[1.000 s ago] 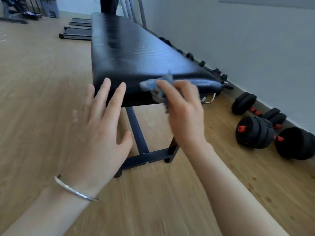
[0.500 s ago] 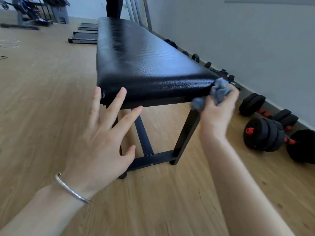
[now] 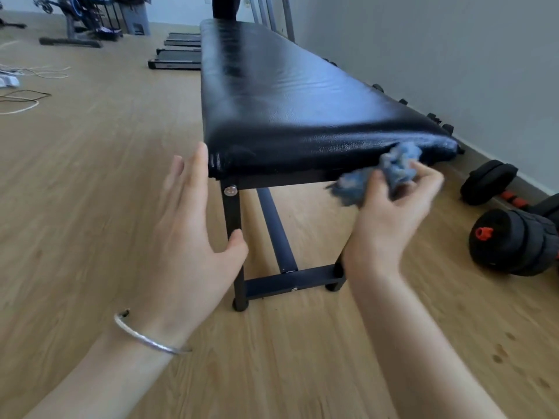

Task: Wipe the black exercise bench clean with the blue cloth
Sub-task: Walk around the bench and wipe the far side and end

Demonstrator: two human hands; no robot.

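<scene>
The black exercise bench [image 3: 281, 104] runs away from me down the middle of the head view, its glossy padded top on a dark metal frame. My right hand [image 3: 390, 216] grips the crumpled blue cloth [image 3: 390, 170] at the near right corner of the bench's front edge. Part of the cloth hangs below the padding. My left hand [image 3: 193, 234] hovers with its fingers straight at the near left corner, fingertips beside the padding's edge. It holds nothing, and a silver bangle sits on that wrist.
Black dumbbells [image 3: 514, 240] with red fittings lie on the wooden floor to the right, along the grey wall. Flat treadmills [image 3: 178, 58] lie at the far left of the bench. An exercise machine [image 3: 78, 22] and loose cords [image 3: 24, 98] sit far left.
My right hand swept the cloth along the front edge to the right corner, then came back slightly left and lower. My left hand shifted to the bench's left corner as the view moved.
</scene>
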